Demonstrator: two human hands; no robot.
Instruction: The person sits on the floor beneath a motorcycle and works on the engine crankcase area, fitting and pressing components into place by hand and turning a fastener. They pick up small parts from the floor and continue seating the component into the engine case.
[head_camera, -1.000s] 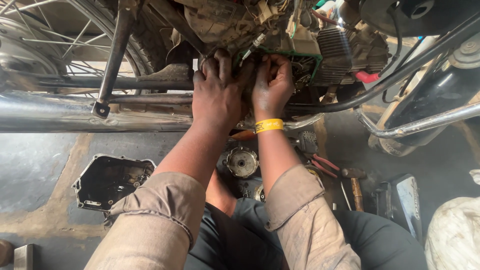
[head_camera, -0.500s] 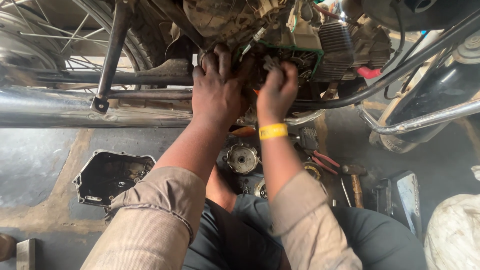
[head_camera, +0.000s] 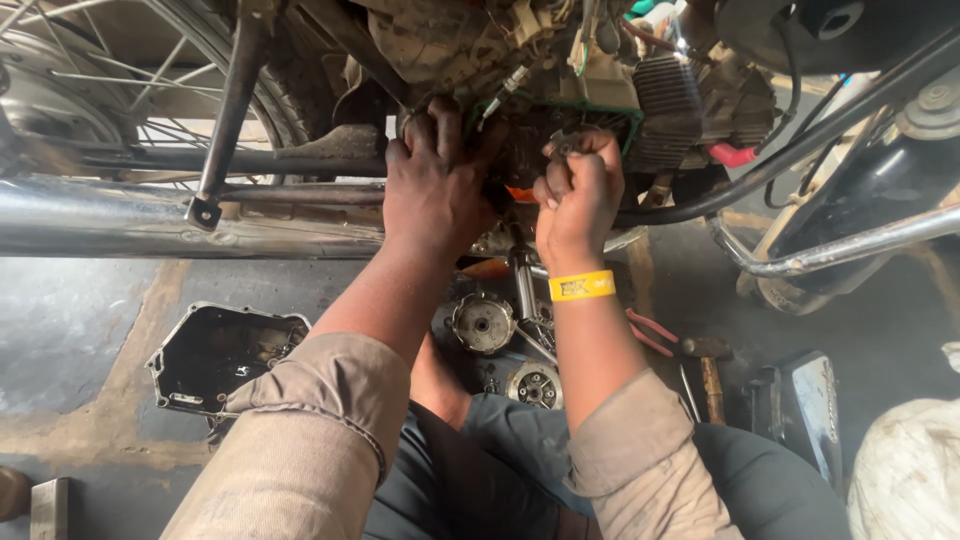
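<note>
Grimy open motorcycle engine case: left hand is pressing flat, grip open, bracing; right hand is pinching closed on a small metal part.

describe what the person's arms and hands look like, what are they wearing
Both forearms are bare, with tan, dusty-looking sleeves pushed up towards the elbows. The right wrist carries a yellow band with dark print on it. The left hand and right hand are ungloved; no rings or watch show. Dark trousers show below the arms.
</note>
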